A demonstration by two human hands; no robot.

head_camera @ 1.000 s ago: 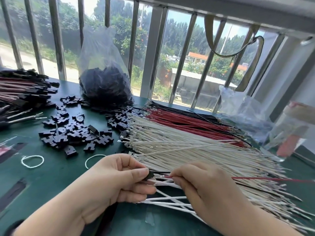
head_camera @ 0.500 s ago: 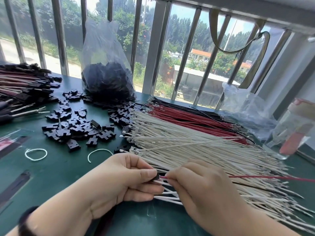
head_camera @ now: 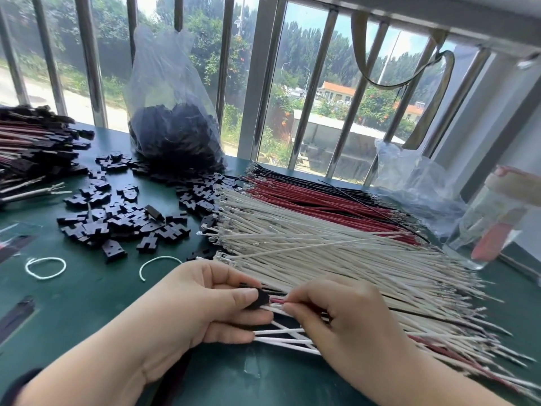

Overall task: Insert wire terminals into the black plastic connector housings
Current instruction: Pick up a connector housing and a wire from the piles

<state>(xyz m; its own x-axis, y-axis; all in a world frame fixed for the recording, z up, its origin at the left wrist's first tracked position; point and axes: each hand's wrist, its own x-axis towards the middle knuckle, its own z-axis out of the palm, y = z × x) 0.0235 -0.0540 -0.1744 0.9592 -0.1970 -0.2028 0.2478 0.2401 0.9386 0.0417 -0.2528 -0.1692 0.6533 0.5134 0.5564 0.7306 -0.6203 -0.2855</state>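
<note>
My left hand (head_camera: pixel 205 312) pinches a small black connector housing (head_camera: pixel 261 298) between thumb and fingers, low in the middle of the view. My right hand (head_camera: pixel 345 326) grips a red wire (head_camera: pixel 277 300) close to its end, with the tip right at the housing's opening. Behind both hands lies a broad pile of white wires (head_camera: pixel 322 247), then red wires (head_camera: pixel 316 197) and black wires (head_camera: pixel 292 177). Loose black housings (head_camera: pixel 117 221) are scattered on the green table (head_camera: pixel 82 303) to the left.
A clear bag of black housings (head_camera: pixel 175 133) stands by the window bars. Finished harnesses (head_camera: pixel 32 153) are stacked at far left. Two white string loops (head_camera: pixel 45 268) lie on the table. A crumpled plastic bag (head_camera: pixel 415 183) and a clear bottle (head_camera: pixel 491 218) stand at right.
The red wire's free length has shortened as my right hand slid toward the housing. My left hand has shifted slightly right with the housing.
</note>
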